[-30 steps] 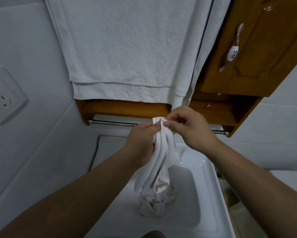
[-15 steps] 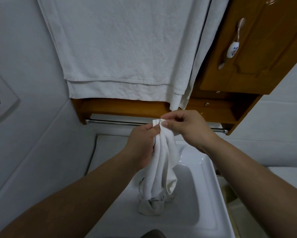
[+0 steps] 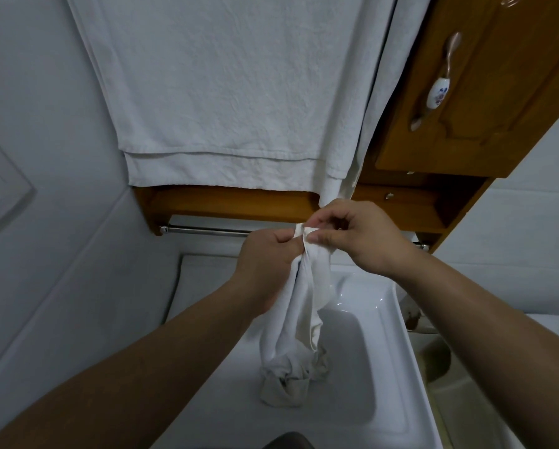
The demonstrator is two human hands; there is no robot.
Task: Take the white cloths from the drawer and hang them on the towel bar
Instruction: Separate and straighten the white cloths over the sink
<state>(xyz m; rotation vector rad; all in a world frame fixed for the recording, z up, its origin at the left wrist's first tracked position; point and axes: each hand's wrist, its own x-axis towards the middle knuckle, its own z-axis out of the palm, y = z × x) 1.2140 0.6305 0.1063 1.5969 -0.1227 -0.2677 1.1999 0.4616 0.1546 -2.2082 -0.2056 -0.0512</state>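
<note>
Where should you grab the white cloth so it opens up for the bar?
Probably the top hem of the white cloth, from above, a hand at each corner. Both hands, left hand and right hand, pinch it bunched together there; the bottom sags crumpled in the sink.

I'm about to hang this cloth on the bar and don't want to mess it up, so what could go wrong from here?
1. The white cloth is bunched, its lower end crumpled in the sink basin; it could pick up any moisture there.
2. The left hand and right hand pinch only its top corner, so it may slip.
3. The towel bar sits close under the wooden shelf, so threading could snag.
</note>
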